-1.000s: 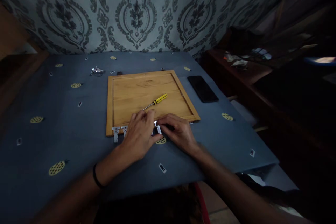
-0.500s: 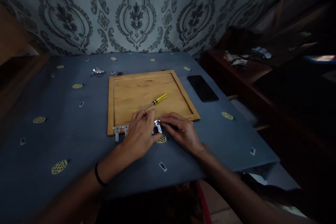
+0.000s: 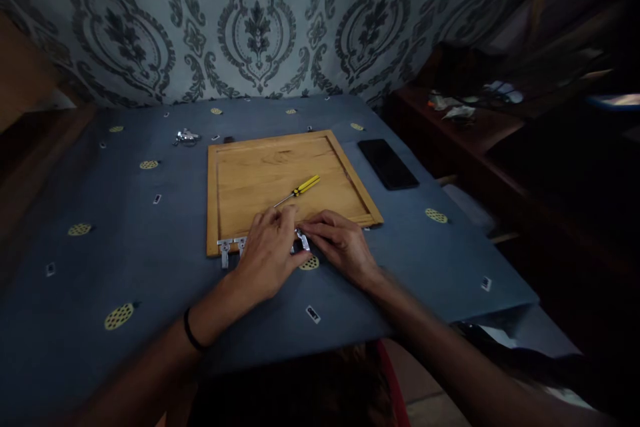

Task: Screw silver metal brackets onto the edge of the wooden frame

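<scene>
A wooden cabinet door with a raised frame lies flat on the table. Along its near edge sit several metal hinges, one of them a hinge at the left corner. My left hand rests over that edge, fingers on the frame and thumb against a shiny hinge, gripping it at the door. From the other side my right hand pinches at the top of the same hinge; whatever lies between its fingertips is too small to make out. A yellow-handled screwdriver lies on the panel, its tip close to my left fingers.
A black phone lies right of the door. Loose metal hardware sits at the back left of the blue patterned tablecloth. A patterned curtain hangs behind; a dark cluttered shelf stands at right.
My right fingertips have closed in slightly over the top of the hinge. My left hand keeps its place; the view has shifted a little.
</scene>
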The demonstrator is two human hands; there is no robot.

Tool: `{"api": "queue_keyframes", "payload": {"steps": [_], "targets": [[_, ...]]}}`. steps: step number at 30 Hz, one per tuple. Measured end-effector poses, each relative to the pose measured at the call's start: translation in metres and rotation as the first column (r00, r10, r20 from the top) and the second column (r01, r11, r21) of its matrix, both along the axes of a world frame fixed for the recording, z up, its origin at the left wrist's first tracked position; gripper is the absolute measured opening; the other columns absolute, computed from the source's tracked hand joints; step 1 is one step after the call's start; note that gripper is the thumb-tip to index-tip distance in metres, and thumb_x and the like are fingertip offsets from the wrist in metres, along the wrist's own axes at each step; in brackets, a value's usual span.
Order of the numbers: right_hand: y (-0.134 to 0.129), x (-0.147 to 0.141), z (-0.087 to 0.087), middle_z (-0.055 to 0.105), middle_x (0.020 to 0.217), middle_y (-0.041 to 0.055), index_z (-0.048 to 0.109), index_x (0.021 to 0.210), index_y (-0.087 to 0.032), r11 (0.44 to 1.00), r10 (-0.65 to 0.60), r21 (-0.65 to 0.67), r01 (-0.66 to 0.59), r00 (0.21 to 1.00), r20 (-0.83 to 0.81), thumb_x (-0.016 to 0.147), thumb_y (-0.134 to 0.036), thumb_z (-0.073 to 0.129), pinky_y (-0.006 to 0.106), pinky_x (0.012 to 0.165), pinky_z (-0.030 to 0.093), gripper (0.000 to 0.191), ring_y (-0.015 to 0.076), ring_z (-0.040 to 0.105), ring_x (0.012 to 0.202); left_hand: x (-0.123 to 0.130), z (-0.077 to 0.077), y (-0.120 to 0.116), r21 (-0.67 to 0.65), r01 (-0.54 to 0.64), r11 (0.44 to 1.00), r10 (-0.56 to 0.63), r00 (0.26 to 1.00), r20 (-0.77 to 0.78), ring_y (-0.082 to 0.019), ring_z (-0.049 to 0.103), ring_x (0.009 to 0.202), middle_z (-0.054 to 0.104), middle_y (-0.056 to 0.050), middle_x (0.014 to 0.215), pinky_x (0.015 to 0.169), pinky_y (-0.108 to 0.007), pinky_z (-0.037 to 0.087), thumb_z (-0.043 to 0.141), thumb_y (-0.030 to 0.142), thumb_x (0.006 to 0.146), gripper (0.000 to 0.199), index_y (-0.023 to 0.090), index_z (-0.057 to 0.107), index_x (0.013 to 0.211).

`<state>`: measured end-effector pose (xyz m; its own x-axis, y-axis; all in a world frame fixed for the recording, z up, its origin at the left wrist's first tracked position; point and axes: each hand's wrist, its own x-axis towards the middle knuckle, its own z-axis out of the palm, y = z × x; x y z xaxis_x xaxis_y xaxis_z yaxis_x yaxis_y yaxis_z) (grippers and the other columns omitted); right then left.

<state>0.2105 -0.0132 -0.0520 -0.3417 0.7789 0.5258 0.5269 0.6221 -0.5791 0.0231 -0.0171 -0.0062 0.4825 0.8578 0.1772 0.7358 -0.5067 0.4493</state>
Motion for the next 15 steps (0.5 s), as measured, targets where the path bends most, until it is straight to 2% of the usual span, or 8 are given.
{"api": "queue_keyframes", "payload": {"steps": [15], "targets": [[-0.0014, 0.0027, 0.0017, 0.075, 0.093, 0.0074, 0.077, 0.104, -0.020, 0.995, -0.012, -0.102, 0.005, 0.997, -0.074, 0.096, -0.018, 0.061, 0.030, 0.075, 0.059, 0.017, 0.0178, 0.072, 0.086, -0.0005, -0.0011, 0.0012, -0.002, 0.009, 1.000, -0.009, 1.000, 0.010, -0.032, 0.059, 0.109, 0.067, -0.011, 0.110, 0.090, -0.046, 0.048, 0.085, 0.023, 0.074, 0.065, 0.017, 0.043, 0.123]]}}
